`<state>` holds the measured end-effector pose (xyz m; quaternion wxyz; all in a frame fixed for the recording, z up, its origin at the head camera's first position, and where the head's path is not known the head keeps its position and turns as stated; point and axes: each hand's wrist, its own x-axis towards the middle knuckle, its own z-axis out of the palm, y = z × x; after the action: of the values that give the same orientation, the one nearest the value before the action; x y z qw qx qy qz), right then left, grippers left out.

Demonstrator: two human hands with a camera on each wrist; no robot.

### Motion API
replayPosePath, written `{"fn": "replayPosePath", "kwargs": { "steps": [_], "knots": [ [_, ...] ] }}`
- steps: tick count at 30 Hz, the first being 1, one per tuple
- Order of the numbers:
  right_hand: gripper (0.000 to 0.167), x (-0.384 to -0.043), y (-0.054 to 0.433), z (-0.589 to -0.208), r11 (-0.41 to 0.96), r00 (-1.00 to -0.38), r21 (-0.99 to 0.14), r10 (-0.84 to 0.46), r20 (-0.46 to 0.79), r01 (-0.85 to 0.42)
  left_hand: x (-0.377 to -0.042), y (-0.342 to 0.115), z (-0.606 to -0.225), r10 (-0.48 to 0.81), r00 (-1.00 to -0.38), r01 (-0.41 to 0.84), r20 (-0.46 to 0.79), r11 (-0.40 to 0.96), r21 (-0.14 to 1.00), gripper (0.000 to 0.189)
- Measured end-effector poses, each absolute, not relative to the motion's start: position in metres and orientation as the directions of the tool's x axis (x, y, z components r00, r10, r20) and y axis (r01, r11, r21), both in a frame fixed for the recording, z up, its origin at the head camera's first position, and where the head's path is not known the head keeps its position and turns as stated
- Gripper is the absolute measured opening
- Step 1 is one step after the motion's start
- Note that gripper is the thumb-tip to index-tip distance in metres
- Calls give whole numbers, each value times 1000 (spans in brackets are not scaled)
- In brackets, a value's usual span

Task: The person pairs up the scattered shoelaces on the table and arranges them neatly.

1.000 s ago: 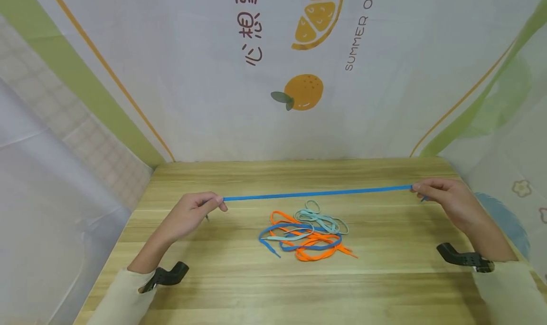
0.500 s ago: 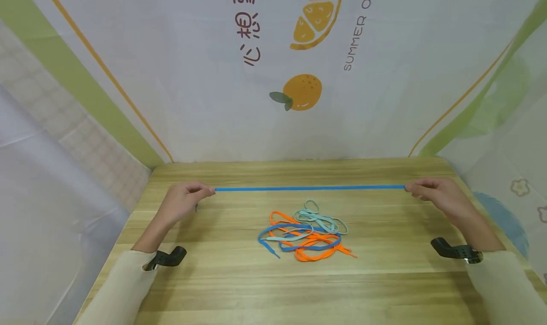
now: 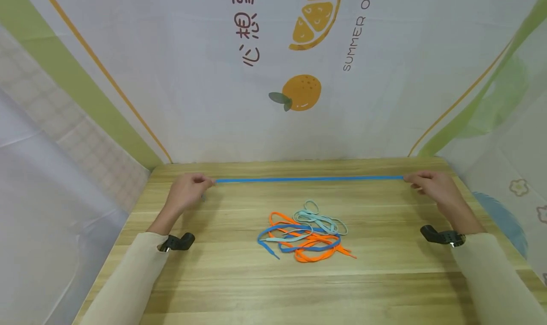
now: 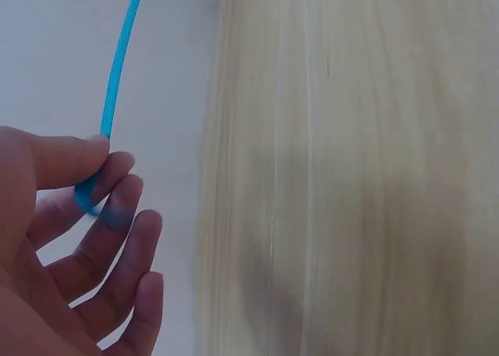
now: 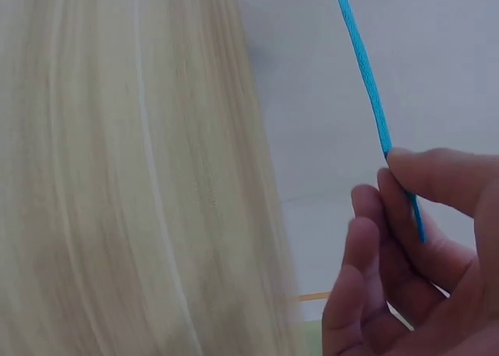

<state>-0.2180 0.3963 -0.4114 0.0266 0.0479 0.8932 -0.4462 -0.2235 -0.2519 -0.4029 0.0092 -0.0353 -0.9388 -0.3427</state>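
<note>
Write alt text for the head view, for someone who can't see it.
A blue lace is stretched straight between a person's left grip and right grip, across the far part of a wooden table. Nearer the camera, orange, blue and mint laces lie tangled together. Behind is a fruit-printed white cloth.

The wood-grained table [image 3: 222, 289] occupies the lower half of the head view. Slightly right of centre, an orange lace [image 3: 314, 260], a blue lace [image 3: 271, 252] and a pale-green lace [image 3: 316, 218] lie tangled together.
</note>
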Motion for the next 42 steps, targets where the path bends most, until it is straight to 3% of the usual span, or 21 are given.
{"fn": "replayPosePath", "kwargs": {
  "steps": [14,22,42],
  "knots": [
    [66,-248,396,-427,562,-964,-801,259,-66,205,-255,-248,-417,-89,-996,-69,0,777,625,39],
    [54,-266,386,-442,715,-968,-684,245,51,145,-275,-247,-426,-154,-988,-144,-30,816,559,38],
    [46,-275,357,-456,787,-962,-576,274,9,219,-281,-238,-437,-205,-977,-205,-51,862,464,26]
  ]
}}
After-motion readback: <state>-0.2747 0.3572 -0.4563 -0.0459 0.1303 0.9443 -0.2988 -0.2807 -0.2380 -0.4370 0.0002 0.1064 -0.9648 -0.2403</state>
